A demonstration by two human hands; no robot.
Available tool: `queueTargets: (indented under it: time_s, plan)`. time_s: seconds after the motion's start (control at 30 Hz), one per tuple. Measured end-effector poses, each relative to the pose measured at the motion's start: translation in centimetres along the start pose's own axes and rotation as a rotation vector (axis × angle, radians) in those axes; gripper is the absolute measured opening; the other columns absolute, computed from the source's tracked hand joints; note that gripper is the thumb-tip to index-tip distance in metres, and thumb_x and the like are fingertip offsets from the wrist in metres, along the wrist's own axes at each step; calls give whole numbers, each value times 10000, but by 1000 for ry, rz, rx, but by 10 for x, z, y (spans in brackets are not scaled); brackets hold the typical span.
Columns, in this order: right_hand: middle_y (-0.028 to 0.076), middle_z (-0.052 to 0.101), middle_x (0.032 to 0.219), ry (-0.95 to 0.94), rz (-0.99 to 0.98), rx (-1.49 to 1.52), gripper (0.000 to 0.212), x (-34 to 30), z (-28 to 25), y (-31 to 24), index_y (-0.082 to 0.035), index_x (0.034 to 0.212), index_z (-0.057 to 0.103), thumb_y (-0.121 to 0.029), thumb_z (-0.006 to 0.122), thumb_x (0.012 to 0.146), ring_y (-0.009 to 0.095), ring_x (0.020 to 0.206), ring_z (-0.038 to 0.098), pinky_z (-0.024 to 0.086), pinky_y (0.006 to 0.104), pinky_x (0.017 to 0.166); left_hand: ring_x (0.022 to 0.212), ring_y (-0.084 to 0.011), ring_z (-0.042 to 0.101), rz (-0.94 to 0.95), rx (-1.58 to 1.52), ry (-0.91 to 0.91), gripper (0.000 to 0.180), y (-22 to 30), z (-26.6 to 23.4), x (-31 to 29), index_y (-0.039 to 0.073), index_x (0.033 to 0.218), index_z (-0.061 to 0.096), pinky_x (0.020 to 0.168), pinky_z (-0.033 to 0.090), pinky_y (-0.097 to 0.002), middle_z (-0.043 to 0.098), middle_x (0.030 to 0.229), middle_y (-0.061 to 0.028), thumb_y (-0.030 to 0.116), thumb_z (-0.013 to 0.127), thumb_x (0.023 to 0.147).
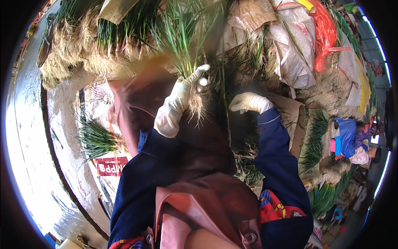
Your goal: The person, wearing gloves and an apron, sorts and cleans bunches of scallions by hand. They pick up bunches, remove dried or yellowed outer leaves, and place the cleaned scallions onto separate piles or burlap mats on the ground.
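Note:
My left hand (pixel 176 103), in a white glove, is closed round a small bunch of scallions (pixel 188 45). The green leaves fan upward, and the pale stringy roots (pixel 197 103) hang below the fingers over my apron. To the right, my right hand (pixel 251 102) is gloved too, with its fingers bent and pressed together, pointing left. A long thin stalk (pixel 226 103) runs beside its fingertips; whether the fingers pinch it is hidden. Below that hand lie loose green leaves and scraps (pixel 248 170).
Rows of scallions with matted roots (pixel 91 45) lie at the far left. A tied bundle (pixel 99 139) rests on a printed sack (pixel 101 97). White sacking (pixel 292 50) and red plastic twine (pixel 323 33) are at the far right. Another person (pixel 348 139) is at the right edge.

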State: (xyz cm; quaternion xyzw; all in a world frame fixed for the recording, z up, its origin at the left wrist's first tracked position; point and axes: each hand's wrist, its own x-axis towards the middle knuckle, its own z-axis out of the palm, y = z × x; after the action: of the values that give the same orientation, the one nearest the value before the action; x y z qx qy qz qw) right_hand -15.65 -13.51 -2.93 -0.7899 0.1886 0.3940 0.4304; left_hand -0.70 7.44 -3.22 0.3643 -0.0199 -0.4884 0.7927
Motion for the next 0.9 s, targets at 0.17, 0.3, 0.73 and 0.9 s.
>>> queueTargets:
  time_s: [0.17, 0.3, 0.73, 0.9]
  plan:
    - [58, 671, 894, 1465, 72, 71, 349, 10, -70, 42, -95, 930, 625, -356, 726, 722, 217, 789, 633, 485, 347, 704, 692, -151, 592, -42, -23, -20, 286, -17, 9, 18, 50, 1188, 530, 537, 453, -248, 602, 1152, -67, 98, 521, 906]
    - [108, 664, 907, 1431, 153, -78, 385, 18, -99, -2, -74, 953, 618, -418, 651, 783, 267, 824, 627, 472, 364, 734, 694, -125, 547, -15, -197, -262, 359, -2, 1, 6, 26, 1265, 477, 648, 444, -237, 633, 853, -72, 100, 502, 915]
    - [-15, 592, 699, 547, -238, 750, 256, 88, -3, -9, -45, 1044, 632, -144, 653, 808, 34, 553, 474, 367, 163, 500, 634, -98, 521, 187, -85, -94, 340, 7, -4, -10, 0, 1207, 512, 596, 436, -199, 626, 849, -71, 109, 549, 887]
    - [-9, 636, 805, 341, -515, 900, 294, 20, -7, -13, -15, 1124, 591, -154, 584, 865, 23, 585, 470, 370, 141, 554, 628, -97, 534, 19, -40, 7, 259, 5, -2, -9, 3, 1121, 575, 556, 433, -195, 644, 906, -85, 61, 569, 869]
